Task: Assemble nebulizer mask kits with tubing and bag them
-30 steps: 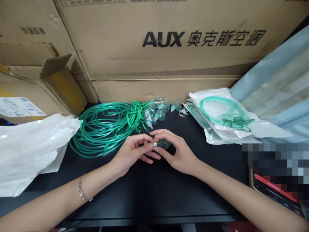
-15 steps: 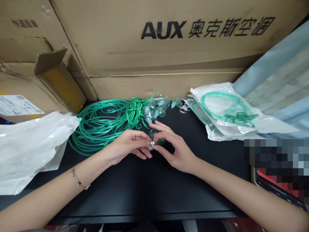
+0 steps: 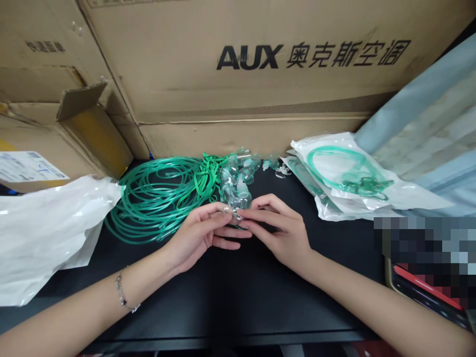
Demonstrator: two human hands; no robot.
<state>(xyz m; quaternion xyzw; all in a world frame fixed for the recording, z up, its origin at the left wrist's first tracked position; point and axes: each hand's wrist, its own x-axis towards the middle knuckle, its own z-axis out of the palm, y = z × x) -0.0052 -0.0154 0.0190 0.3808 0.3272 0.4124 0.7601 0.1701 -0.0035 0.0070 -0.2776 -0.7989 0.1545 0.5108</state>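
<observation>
Just above the black tabletop, a clear green-tinted oxygen mask (image 3: 240, 198) is between my hands, its pale connector pointing away from me. My left hand (image 3: 208, 230) pinches the mask's near edge between thumb and index finger, the other fingers loosely extended below. At that same edge is a small shiny metal nose clip (image 3: 237, 215). The thumb and fingertips of my right hand (image 3: 282, 228) are closed on the clip; fingertips partly cover it. Beyond the held mask lies a pile of similar clear masks (image 3: 229, 173), beside green elastic straps (image 3: 206, 181).
Coiled green tubing (image 3: 156, 193) lies left of the straps. White packaging (image 3: 48, 223) covers the left side. Several loose metal clips (image 3: 283, 171) lie behind. Bagged mask sets (image 3: 345, 173) are at right, a phone (image 3: 427, 292) nearer me. Cardboard boxes (image 3: 241, 99) stand at the back.
The mask has tipped so that more of its body and connector shows. My right fingers have come in closer over the metal clip. The camera view has tilted slightly up.
</observation>
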